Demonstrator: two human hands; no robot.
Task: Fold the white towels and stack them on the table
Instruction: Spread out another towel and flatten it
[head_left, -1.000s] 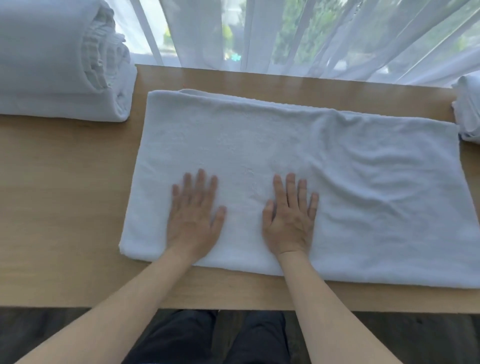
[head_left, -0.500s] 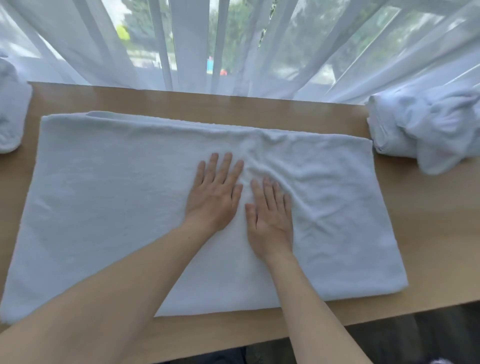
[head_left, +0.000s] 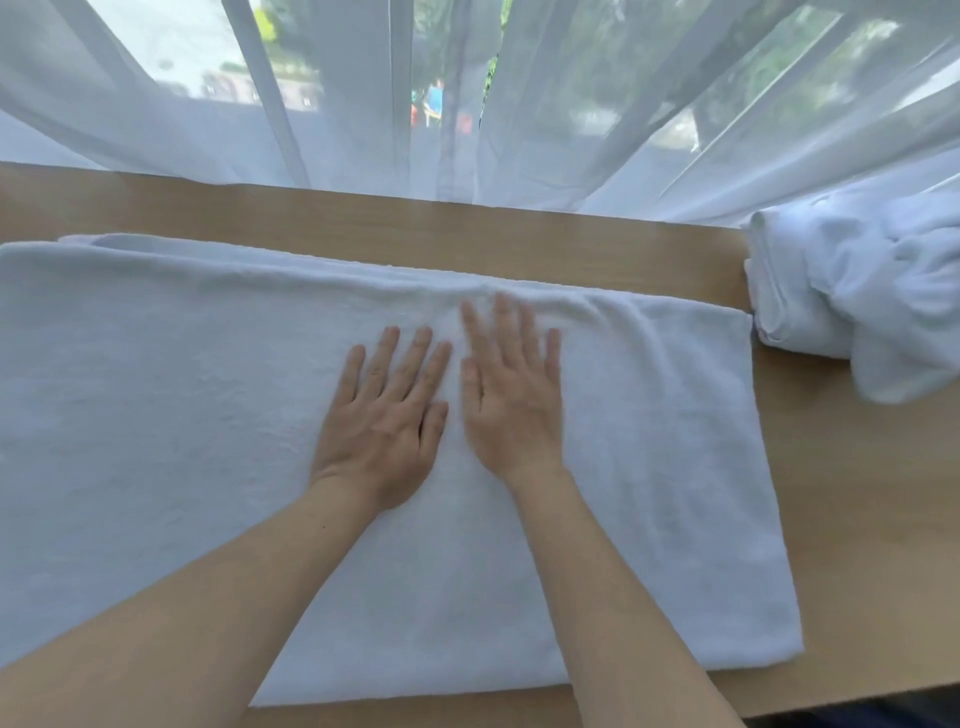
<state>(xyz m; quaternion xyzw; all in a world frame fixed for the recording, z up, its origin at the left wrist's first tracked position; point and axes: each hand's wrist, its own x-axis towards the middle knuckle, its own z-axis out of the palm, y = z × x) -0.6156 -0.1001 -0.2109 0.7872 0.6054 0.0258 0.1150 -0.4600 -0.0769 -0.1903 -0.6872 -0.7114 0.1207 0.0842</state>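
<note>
left hand (head_left: 382, 421) and right hand (head_left: 511, 395) flat on white towel (head_left: 156, 415)

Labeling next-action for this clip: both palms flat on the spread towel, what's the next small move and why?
Probably sweep the right hand outward toward the towel's right edge. Both hands lie flat side by side near the middle, left hand included, and soft creases show along the far edge beyond the right fingertips. Smoothing looks unfinished, so a fold seems premature.

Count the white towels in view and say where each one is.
2. One towel lies spread flat on the table under both hands; one bundle sits at the far right. More may lie out of view.
</note>
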